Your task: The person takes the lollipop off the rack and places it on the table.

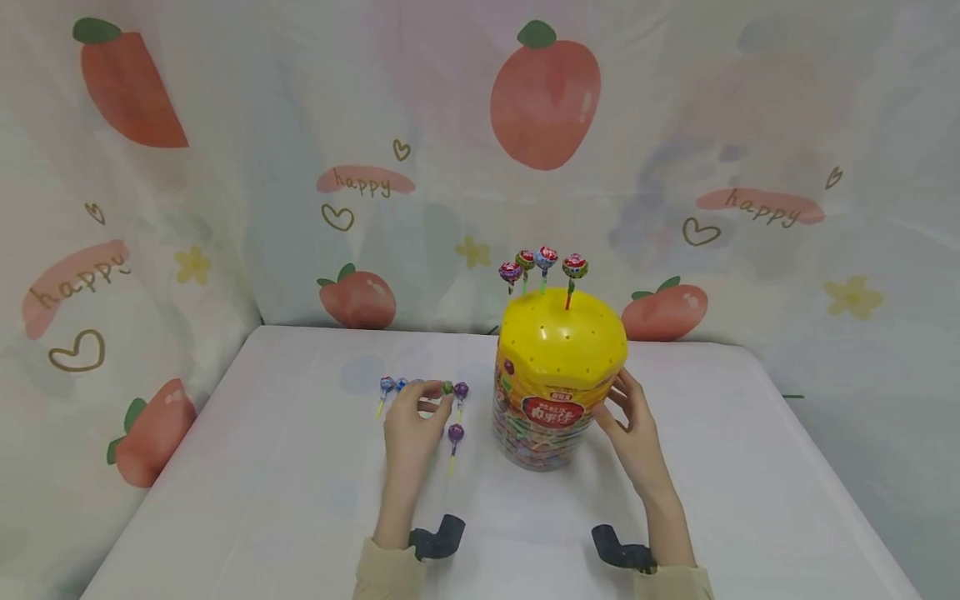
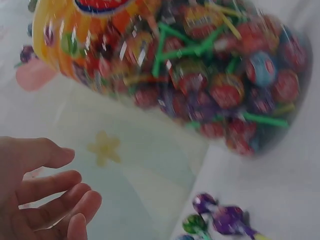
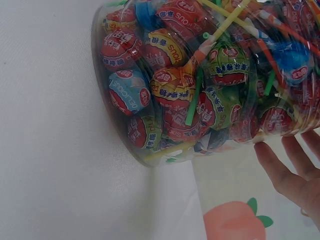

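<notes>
A clear candy jar [image 1: 536,437] full of wrapped lollipops stands on the table under a yellow lid [image 1: 562,337] with small holes. Several lollipops [image 1: 547,258] stick up from the lid, wrapped heads on top. My right hand [image 1: 633,429] rests against the jar's right side; in the right wrist view its fingertips [image 3: 262,152] are spread at the clear wall. To the left of the jar, my left hand [image 1: 418,421] hovers over loose lollipops, fingers loosely bent. Nothing is between its fingers [image 2: 75,202] in the left wrist view. Purple lollipops [image 1: 456,433] and a green lollipop [image 1: 447,387] lie near it.
Blue-wrapped lollipops [image 1: 386,384] lie in a row left of the left hand, which partly hides the row. The white table [image 1: 247,467] reaches back to a printed cloth backdrop [image 1: 442,100]. Black wrist mounts [image 1: 438,537] jut inward from both forearms.
</notes>
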A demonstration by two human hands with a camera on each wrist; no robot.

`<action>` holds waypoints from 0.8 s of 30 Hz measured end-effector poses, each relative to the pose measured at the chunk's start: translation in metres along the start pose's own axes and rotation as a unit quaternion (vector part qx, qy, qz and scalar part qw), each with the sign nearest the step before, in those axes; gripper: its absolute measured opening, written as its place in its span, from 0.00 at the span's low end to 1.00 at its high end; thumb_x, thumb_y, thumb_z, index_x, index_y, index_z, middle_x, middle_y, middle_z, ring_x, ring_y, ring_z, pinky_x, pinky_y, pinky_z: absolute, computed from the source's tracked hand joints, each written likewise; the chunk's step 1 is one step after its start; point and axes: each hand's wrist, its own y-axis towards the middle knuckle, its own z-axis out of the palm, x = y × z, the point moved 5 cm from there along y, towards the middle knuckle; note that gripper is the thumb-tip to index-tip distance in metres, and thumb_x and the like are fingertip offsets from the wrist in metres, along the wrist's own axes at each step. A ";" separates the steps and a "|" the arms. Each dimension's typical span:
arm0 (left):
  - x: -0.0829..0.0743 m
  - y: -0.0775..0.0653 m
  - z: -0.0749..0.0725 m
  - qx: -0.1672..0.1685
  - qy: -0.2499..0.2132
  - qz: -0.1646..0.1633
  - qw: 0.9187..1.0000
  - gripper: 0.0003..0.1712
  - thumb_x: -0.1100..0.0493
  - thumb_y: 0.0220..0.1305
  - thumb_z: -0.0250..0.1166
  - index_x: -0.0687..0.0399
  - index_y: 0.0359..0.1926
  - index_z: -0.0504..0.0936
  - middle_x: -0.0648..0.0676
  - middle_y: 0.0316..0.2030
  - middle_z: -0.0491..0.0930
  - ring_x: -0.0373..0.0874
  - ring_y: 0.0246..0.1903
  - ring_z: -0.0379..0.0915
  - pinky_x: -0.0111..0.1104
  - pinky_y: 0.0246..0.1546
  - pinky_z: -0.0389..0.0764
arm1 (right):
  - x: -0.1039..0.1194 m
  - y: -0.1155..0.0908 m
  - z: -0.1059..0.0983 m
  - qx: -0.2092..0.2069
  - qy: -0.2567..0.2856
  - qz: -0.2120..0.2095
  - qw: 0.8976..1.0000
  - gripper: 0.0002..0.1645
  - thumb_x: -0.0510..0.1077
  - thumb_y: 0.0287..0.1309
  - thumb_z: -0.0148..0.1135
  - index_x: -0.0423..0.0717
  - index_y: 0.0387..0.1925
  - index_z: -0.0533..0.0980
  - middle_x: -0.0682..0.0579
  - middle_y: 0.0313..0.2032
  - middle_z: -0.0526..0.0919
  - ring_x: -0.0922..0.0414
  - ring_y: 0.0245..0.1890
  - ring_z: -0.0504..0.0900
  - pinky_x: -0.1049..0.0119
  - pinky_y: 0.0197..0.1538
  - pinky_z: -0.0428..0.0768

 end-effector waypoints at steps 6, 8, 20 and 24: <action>-0.035 -0.005 -0.003 -0.027 -0.050 0.075 0.996 0.13 0.60 0.57 0.70 0.55 0.44 0.84 0.54 0.36 0.82 0.45 0.33 0.81 0.25 0.29 0.76 | 0.002 0.001 0.001 -0.002 -0.001 0.001 1.000 0.41 0.43 0.66 0.56 0.53 0.74 0.49 0.44 0.70 0.57 0.43 0.69 0.58 0.31 0.63 0.62; -0.047 -0.006 -0.003 -0.033 -0.069 0.099 0.992 0.13 0.61 0.57 0.69 0.55 0.45 0.84 0.54 0.37 0.82 0.45 0.33 0.81 0.26 0.29 0.77 | 0.003 0.000 0.000 -0.002 0.000 -0.001 1.000 0.41 0.42 0.66 0.56 0.53 0.74 0.49 0.43 0.70 0.57 0.42 0.69 0.58 0.31 0.63 0.62; -0.116 -0.003 0.002 -0.034 -0.167 0.208 0.963 0.16 0.59 0.60 0.67 0.57 0.49 0.82 0.55 0.42 0.82 0.45 0.39 0.80 0.30 0.32 0.79 | -0.001 0.001 0.000 -0.005 -0.002 0.004 1.000 0.41 0.44 0.66 0.56 0.54 0.74 0.49 0.44 0.70 0.57 0.43 0.69 0.59 0.31 0.63 0.62; -0.133 0.003 0.005 -0.028 -0.178 0.230 0.956 0.16 0.59 0.61 0.66 0.59 0.50 0.81 0.57 0.42 0.82 0.46 0.39 0.80 0.29 0.33 0.78 | 0.000 -0.001 0.000 -0.002 -0.001 0.005 1.000 0.41 0.43 0.66 0.56 0.54 0.74 0.49 0.43 0.70 0.57 0.42 0.69 0.59 0.31 0.63 0.62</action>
